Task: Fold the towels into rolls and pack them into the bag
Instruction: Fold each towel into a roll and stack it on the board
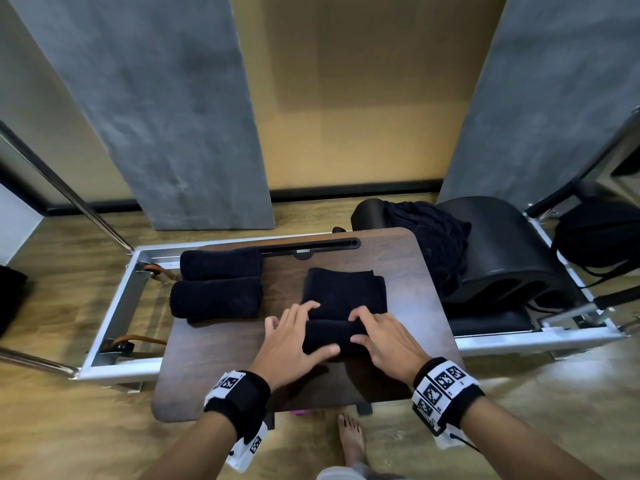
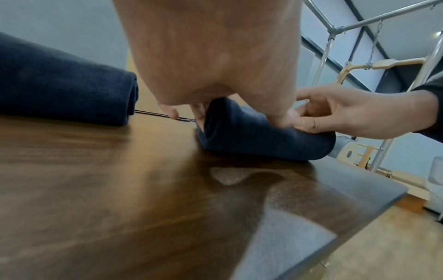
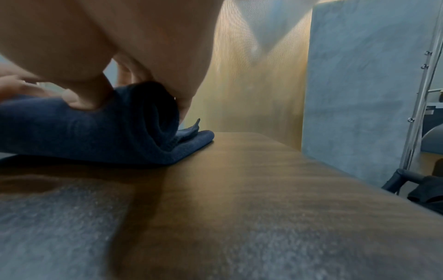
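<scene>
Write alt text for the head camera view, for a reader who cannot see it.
Both hands, left hand and right hand, roll up a dark towel from its near end on a wooden table. Two finished towel rolls lie side by side at the table's far left. A dark heap of cloth sits beyond the far right corner.

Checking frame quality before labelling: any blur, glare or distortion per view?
Head view: wide-angle bending of the grey wall panels, sharp on the half-rolled dark navy towel. Left wrist view: left hand close and soft, window glare on the dark wooden tabletop. Right wrist view: right hand blurred, near tabletop grainy with pale reflections, towel roll end reasonably clear.
</scene>
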### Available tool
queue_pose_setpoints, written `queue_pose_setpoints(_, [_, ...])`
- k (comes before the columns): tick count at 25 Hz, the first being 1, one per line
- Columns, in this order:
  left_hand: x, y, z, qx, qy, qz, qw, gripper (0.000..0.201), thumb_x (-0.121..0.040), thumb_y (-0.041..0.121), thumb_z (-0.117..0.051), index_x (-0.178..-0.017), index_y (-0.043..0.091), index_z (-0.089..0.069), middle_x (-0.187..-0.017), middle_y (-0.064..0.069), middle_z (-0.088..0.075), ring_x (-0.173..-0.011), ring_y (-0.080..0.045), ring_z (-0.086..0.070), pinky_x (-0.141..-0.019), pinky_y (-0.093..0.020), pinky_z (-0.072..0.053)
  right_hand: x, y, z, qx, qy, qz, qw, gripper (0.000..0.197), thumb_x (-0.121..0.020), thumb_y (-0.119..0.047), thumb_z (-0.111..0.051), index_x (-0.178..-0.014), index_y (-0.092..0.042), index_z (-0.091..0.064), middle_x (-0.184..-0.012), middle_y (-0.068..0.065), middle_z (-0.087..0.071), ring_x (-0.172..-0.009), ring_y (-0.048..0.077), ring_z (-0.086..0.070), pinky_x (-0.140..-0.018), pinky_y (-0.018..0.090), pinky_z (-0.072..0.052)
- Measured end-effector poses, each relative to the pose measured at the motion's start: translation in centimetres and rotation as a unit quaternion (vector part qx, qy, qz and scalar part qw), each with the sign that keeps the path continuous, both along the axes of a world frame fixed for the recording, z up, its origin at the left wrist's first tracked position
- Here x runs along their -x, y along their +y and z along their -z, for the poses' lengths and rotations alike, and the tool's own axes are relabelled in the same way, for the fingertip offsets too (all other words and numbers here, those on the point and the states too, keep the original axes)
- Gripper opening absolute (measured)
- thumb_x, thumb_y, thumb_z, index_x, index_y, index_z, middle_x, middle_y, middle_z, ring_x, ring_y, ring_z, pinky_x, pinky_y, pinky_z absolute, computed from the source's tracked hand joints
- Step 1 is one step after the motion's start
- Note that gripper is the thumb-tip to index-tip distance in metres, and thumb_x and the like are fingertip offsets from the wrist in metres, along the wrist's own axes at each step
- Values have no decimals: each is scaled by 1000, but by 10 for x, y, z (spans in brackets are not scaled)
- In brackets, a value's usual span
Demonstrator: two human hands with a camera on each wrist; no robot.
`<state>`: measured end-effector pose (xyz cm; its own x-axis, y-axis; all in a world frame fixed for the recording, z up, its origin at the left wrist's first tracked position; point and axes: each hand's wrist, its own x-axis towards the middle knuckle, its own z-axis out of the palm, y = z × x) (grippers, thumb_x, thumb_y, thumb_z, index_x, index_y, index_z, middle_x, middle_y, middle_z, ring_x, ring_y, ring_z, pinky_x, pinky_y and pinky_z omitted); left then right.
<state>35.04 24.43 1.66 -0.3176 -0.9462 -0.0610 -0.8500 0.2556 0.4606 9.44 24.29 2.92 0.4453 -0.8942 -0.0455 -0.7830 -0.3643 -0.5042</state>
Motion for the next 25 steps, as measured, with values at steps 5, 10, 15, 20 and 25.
queue_pose_setpoints(5, [-8, -1, 1, -6, 27, -22, 999, 45, -84, 67, -71, -115, 44, -48, -114, 22, -50, -112, -7, -42, -103, -37, -31, 3, 4, 5, -11, 25, 5, 1000, 47, -98, -63, -54, -133, -32, -47, -127, -8, -56, -112, 15, -54, -97, 32, -47])
queue_pose_setpoints(10, [-8, -4, 3, -11, 32, -27, 999, 33, -100, 67, -50, -116, 40, -61, -105, 23, -51, -109, -4, -38, -100, -38, -29, 14, 5, 11, 35, 81, -11, 996, 70, -87, -50, -74, -149, -31, -47, -139, -10, -37, -128, 12, -39, -113, 31, -35])
queue_pose_setpoints(15, [-4, -5, 5, -24, 3, -68, 997, 40, -106, 62, -38, -126, 37, -61, -117, 16, -45, -120, -8, -40, -103, -38, -29, 20, 5, 13, -61, -48, 62, 995, 54, -89, -58, -64, -136, -51, -39, -128, -19, -55, -114, 3, -41, -105, 30, -37])
queue_pose_setpoints(20, [4, 3, 1, -17, 80, -119, 989, 43, -107, 61, -38, -143, 37, -41, -134, 20, -46, -124, 1, -38, -111, -37, -28, 24, -6, 17, -48, -80, 71, 993, 33, -97, -56, -58, -122, -35, -63, -116, -21, -55, -111, 2, -53, -105, 39, -40])
queue_pose_setpoints(25, [10, -6, -1, -48, 58, -125, 989, 53, -108, 55, -33, -157, 35, -31, -142, 14, -47, -137, -9, -38, -118, -43, -28, 25, -20, 17, -58, -104, 130, 984, 32, -101, -53, -56, -126, -34, -63, -115, -15, -61, -111, 9, -59, -104, 42, -46])
